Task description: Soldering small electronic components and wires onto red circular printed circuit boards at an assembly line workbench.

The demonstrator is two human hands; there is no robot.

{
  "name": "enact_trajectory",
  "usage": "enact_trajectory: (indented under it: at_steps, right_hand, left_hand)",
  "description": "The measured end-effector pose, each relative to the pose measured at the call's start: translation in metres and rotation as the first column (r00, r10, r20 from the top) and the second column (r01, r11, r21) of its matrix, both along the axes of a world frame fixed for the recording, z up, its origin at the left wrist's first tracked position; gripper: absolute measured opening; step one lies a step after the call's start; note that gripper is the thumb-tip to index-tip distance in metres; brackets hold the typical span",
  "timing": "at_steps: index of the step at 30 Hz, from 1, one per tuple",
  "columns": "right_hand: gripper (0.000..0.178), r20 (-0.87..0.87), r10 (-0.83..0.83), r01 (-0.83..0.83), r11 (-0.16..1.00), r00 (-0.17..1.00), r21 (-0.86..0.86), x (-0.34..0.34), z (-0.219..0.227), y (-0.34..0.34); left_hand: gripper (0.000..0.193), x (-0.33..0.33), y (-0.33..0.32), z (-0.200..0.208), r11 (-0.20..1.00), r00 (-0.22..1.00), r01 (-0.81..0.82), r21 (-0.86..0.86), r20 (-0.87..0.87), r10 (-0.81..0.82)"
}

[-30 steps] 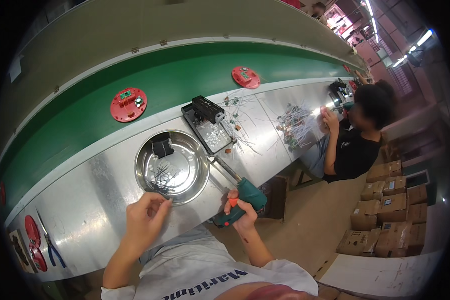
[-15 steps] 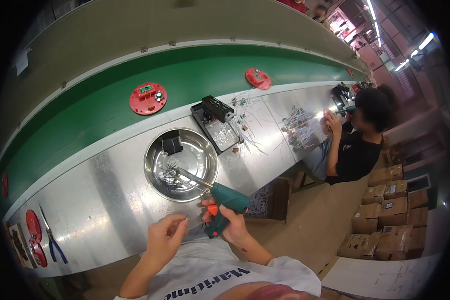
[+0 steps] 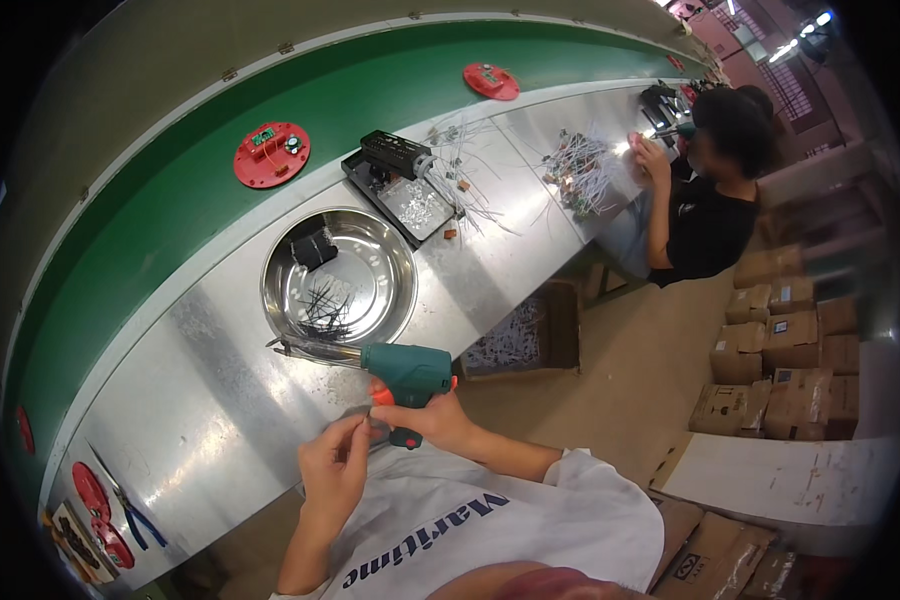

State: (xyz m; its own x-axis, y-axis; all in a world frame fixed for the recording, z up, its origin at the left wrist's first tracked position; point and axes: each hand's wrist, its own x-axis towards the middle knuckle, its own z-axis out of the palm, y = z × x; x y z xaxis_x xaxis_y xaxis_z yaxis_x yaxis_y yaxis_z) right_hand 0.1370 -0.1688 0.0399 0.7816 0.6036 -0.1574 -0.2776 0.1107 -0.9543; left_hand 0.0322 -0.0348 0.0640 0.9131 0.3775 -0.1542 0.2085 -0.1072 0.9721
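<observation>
Wrapped around the handle of a green soldering gun (image 3: 408, 370) with an orange trigger is my right hand (image 3: 438, 420). The gun's long metal barrel points left, over the near rim of a round steel bowl (image 3: 410, 268). Close by, my left hand (image 3: 332, 465) is closed in a pinch, its fingertips beside the right hand's fingers. What it pinches is too small to make out. Inside the bowl lie a heap of thin dark wire pieces (image 3: 325, 312) and a black block-like bundle (image 3: 313, 248).
Beyond the bowl stands a black tray (image 3: 415, 212) of small clear parts, with a black holder on it. Red round housings (image 3: 271, 155) rest on the green strip. Pliers (image 3: 130, 505) lie far left. A co-worker (image 3: 715, 190) sits at right near bundled wires (image 3: 582, 170).
The soldering gun's tip has come out from over the bowl's inside to its near left rim, and the barrel lies flatter. My hands have drawn together. The whole view has shifted.
</observation>
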Motion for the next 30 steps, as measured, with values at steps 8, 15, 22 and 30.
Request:
enact_trajectory:
  at_steps: [8,15,22,30]
  right_hand:
    - [0.034,-0.063,0.060,-0.057,0.997,0.996,0.047,0.001,0.000,0.000]
    - [0.039,-0.062,0.087,-0.085,0.996,0.994,0.028,-0.001,-0.005,0.000]
    - [0.031,-0.060,0.082,-0.081,0.996,0.995,0.023,0.002,0.005,0.000]
    - [0.034,-0.097,0.092,-0.089,0.996,0.991,0.026,0.004,0.005,0.005]
  left_hand:
    - [0.012,-0.002,0.002,-0.003,0.992,1.000,0.007,0.127,0.015,-0.009]
    - [0.012,-0.005,0.001,-0.004,0.985,0.999,0.011,0.172,0.038,-0.018]
    - [0.011,0.001,0.004,0.005,0.982,0.995,0.017,0.186,0.096,-0.036]
    - [0.010,-0.003,0.011,-0.006,0.978,0.985,0.025,0.207,0.163,-0.060]
